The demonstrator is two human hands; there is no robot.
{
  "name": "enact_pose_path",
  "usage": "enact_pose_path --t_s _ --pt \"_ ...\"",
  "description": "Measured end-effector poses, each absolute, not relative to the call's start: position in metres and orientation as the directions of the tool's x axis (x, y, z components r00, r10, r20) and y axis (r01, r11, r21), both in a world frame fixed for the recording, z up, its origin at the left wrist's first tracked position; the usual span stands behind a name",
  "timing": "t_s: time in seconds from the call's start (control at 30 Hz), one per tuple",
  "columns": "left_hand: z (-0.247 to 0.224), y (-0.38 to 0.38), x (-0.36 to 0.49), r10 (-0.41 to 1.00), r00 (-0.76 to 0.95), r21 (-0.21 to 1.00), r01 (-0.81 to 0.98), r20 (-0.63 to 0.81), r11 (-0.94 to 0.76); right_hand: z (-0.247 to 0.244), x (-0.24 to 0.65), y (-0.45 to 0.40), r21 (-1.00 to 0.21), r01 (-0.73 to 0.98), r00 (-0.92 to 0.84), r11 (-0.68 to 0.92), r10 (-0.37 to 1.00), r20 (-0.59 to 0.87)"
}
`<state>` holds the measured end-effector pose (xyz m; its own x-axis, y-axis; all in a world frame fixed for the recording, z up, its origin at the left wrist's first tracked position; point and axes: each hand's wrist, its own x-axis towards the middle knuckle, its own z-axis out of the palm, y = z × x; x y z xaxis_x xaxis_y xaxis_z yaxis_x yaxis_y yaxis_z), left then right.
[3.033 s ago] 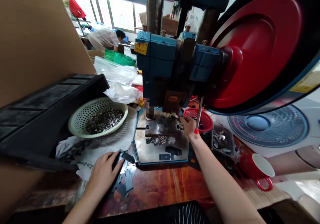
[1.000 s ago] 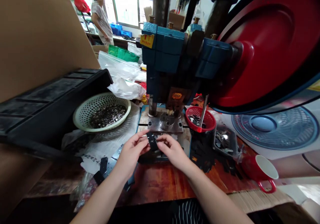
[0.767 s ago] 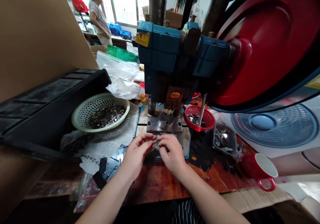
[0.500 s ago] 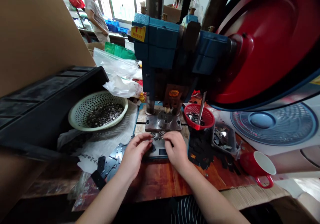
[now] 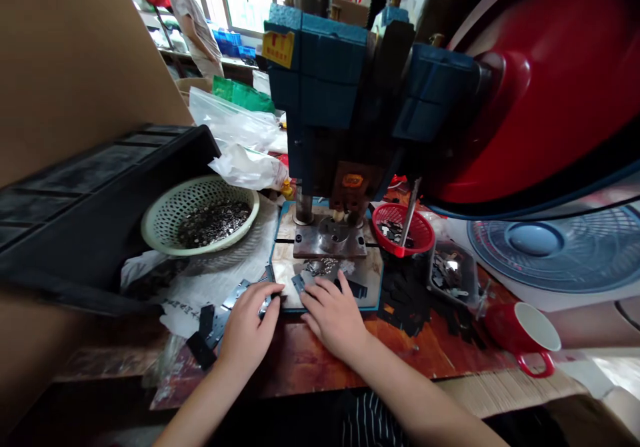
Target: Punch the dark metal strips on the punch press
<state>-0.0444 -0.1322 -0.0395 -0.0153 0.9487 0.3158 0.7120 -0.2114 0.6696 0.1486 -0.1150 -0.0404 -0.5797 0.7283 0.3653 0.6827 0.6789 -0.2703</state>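
Note:
My left hand (image 5: 251, 324) is at the left front corner of the press base (image 5: 290, 264), its fingers curled over a dark flat piece (image 5: 265, 306) beside the pile of metal plates (image 5: 227, 314). Fingers spread, my right hand (image 5: 333, 314) lies over the front of the base, touching a dark plate (image 5: 300, 282). Another dark strip (image 5: 357, 290) lies to its right. Small shiny bits (image 5: 323, 266) are scattered between the fingers and the steel die block (image 5: 330, 240) of the blue press (image 5: 325, 67).
A pale green basket (image 5: 155, 227) of small metal pieces stands left, near a black crate (image 5: 100, 187). To the right are a red basket (image 5: 400, 250), a clear box (image 5: 455, 294), black scraps (image 5: 403, 300) and a red mug (image 5: 505, 330). A person (image 5: 193, 24) stands far back.
My left hand has moved left and down, off the base's middle. My right hand has come down and spread its fingers. The camera view has shifted slightly.

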Motion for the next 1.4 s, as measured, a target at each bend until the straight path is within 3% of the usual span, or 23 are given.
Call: enact_pose_path --t_s 0.1,0.2,0.3,0.37,0.43,0.53,0.63,0.7,0.8,0.9,1.0,1.1,1.27,1.4 --pt "-0.043 -0.136 -0.047 0.946 -0.014 0.657 0.722 0.324 -0.215 -0.043 0.149 -0.119 -0.348 0.662 -0.506 0.664 0.739 0.445" --pt "-0.042 -0.138 -0.044 0.955 -0.036 0.703 0.685 0.295 -0.191 -0.033 0.15 -0.118 -0.586 0.606 -0.324 0.538 0.84 0.435" --pt "-0.034 -0.135 -0.035 0.985 -0.048 0.819 0.563 0.164 -0.109 -0.019 0.147 -0.114 -0.892 0.405 -0.077 0.201 0.98 0.186" --pt "-0.028 -0.133 -0.028 0.998 -0.051 0.916 0.402 0.031 -0.008 -0.012 0.145 -0.11 -0.983 0.18 -0.024 -0.037 0.999 -0.041" --pt "-0.022 -0.131 -0.02 0.994 -0.059 0.973 0.204 -0.094 0.105 -0.008 0.144 -0.109 -0.982 -0.01 -0.068 -0.19 0.98 -0.189" --pt "-0.014 -0.129 -0.013 0.963 -0.042 0.963 -0.064 -0.266 0.263 -0.004 0.144 -0.109 -0.93 -0.195 -0.136 -0.312 0.948 -0.289" --pt "-0.008 -0.128 -0.01 0.923 0.02 0.889 -0.26 -0.384 0.376 0.001 0.148 -0.11 -0.875 -0.304 -0.184 -0.377 0.924 -0.334" --pt "-0.003 -0.125 -0.009 0.919 0.07 0.86 -0.333 -0.387 0.388 0.004 0.152 -0.108 -0.879 -0.328 -0.194 -0.346 0.935 -0.296" --pt "0.006 -0.115 -0.006 0.949 0.124 0.899 -0.303 -0.291 0.315 0.006 0.16 -0.098 -0.95 -0.234 -0.142 -0.209 0.974 -0.179" --pt "0.016 -0.095 0.002 0.982 0.114 0.983 -0.084 -0.153 0.163 0.006 0.168 -0.08 -1.0 0.006 -0.032 0.016 0.999 0.016" --pt "0.022 -0.064 0.014 0.996 0.075 0.976 0.211 0.044 -0.059 0.004 0.175 -0.055 -0.937 0.267 0.032 0.226 0.97 0.243" --pt "0.021 -0.03 0.024 0.975 0.03 0.865 0.455 0.222 -0.211 0.002 0.179 -0.028 -0.808 0.482 0.053 0.338 0.91 0.412" --pt "0.009 0.006 0.029 0.925 0.038 0.691 0.653 0.379 -0.31 -0.007 0.18 0.005 -0.723 0.621 0.058 0.303 0.902 0.428" --pt "0.0 0.017 0.029 0.938 -0.001 0.757 0.59 0.348 -0.281 -0.016 0.182 0.016 -0.753 0.585 0.077 0.303 0.903 0.424"
